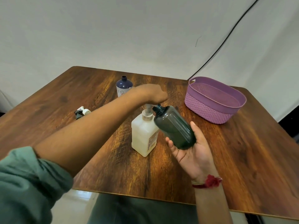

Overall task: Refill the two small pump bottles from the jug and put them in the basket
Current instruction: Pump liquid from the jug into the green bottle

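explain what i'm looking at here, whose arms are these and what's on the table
One camera worn on a person's head looks down at their own hands; there is no robot. The left hand rests on the pump of a white jug. The right hand holds a dark green bottle, uncapped, tilted with its mouth by the pump. Also on the wooden table: an open blue bottle, a purple basket, and loose pump tops at the left.
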